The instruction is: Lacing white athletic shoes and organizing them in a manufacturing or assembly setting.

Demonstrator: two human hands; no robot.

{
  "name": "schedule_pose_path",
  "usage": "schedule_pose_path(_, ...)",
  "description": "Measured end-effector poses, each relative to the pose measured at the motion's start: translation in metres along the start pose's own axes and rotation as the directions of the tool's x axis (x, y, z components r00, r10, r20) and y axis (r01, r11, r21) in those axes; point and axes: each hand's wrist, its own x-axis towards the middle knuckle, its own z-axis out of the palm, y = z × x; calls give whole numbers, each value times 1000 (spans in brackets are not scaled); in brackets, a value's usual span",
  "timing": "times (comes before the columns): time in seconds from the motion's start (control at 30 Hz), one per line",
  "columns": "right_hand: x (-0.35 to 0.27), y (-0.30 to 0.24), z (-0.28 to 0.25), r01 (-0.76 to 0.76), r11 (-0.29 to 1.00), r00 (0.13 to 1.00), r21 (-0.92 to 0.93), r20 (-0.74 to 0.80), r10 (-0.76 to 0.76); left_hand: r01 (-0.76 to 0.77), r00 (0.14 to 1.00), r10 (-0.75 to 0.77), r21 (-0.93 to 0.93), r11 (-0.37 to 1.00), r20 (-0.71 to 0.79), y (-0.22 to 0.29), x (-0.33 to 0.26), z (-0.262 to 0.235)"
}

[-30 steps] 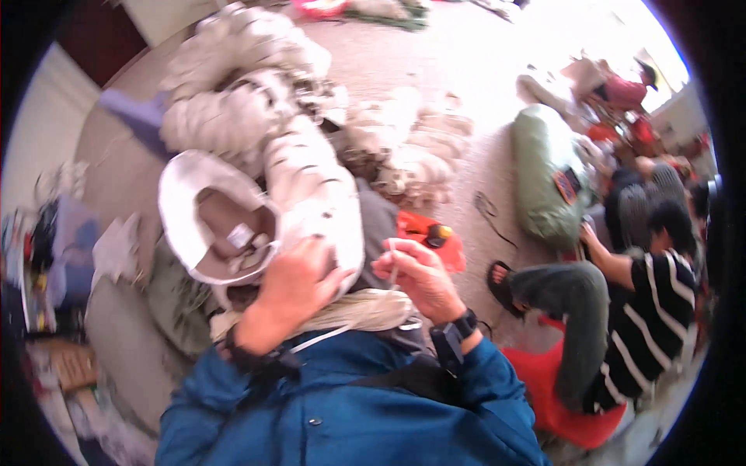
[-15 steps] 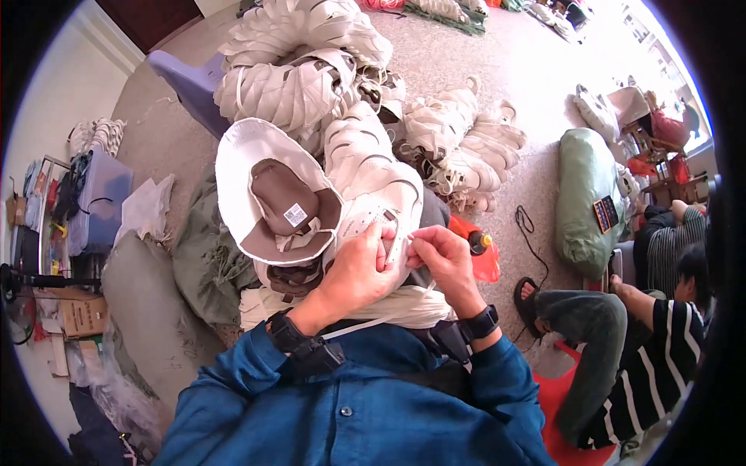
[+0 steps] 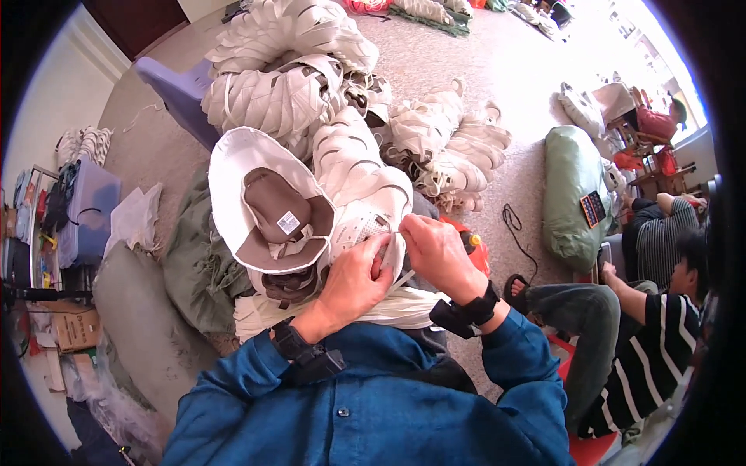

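On my lap lies a stack of nested off-white shoe uppers (image 3: 353,159). My left hand (image 3: 353,283) is closed on the edge of the nearest shoe upper (image 3: 365,233), thumb and forefinger at its eyelets. At the far side of that edge my right hand (image 3: 443,256) is closed in a pinch; a thin pale shoelace (image 3: 406,277) shows below it. The fingers hide the pinched end. Left of my hands an opened shoe upper (image 3: 272,202) shows its brown lining and a white label. A bundle of pale laces (image 3: 268,311) lies across my lap.
More stacked uppers (image 3: 287,93) rest ahead by a lavender plastic chair (image 3: 183,97). At the left are grey-green sacks (image 3: 148,311) and a blue plastic bin (image 3: 93,210). A stuffed green sack (image 3: 575,198) lies at the right. A seated person in a striped shirt (image 3: 641,373) sits close by.
My right hand has turned over, knuckles up, and moved in against the upper's edge. My left hand keeps its hold. The whole view has shifted slightly.
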Motion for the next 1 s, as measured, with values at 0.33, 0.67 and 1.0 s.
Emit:
schedule_pose_path(0.33, 1, 3, 13, 192, 972, 978, -133, 108, -178, -123, 992, 126, 138, 983, -13, -12, -5, 1)
schedule_pose_path(0.67, -19, 18, 25, -67, 949, 988, 309, -113, 107, -46, 998, 44, 36, 998, 50, 2, -3, 4)
schedule_pose_path(1.0, -6, 9, 0, 74, 994, 997, 86, 30, -77, -86, 973, 46, 168, 982, 227, 15, 5, -15)
